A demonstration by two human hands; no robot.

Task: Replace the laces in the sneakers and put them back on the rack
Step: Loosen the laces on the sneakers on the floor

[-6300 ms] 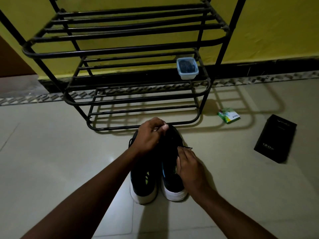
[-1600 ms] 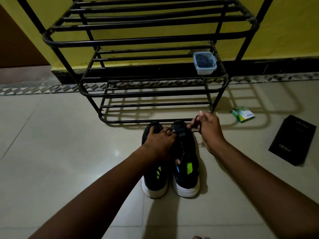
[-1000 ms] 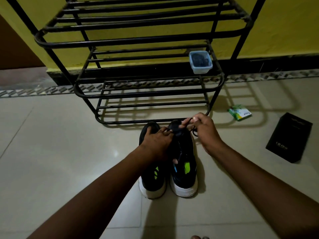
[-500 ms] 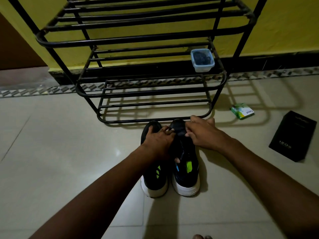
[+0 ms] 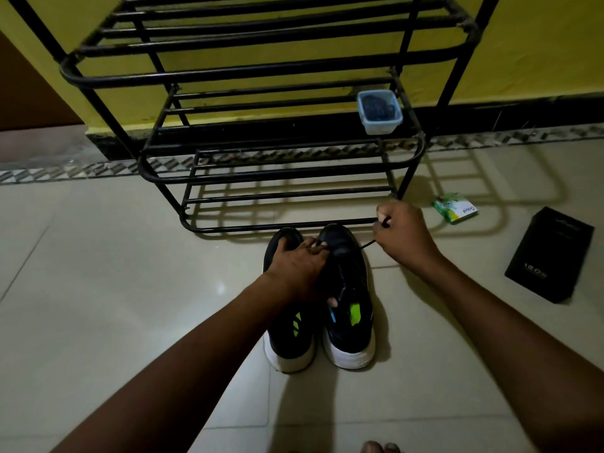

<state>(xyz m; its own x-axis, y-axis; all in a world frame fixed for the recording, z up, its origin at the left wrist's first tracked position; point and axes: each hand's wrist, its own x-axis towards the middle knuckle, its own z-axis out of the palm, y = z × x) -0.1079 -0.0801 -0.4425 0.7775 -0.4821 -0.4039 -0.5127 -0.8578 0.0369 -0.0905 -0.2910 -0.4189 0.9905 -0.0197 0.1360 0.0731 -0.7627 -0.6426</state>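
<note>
Down on the floor [image 5: 114,289], just before the rack's [image 5: 261,75] bottom shelf, two black sneakers [image 5: 289,341] stand side by side, toes toward it. The left hand [image 5: 295,271] grips the right sneaker [image 5: 348,325], fingers over its front, thumb by its opening. Just right of it, the right hand [image 5: 403,237] is clenched round a black lace [image 5: 366,246] drawn taut from that shoe. A small tub [image 5: 379,112] sits at the middle shelf's right end
</note>
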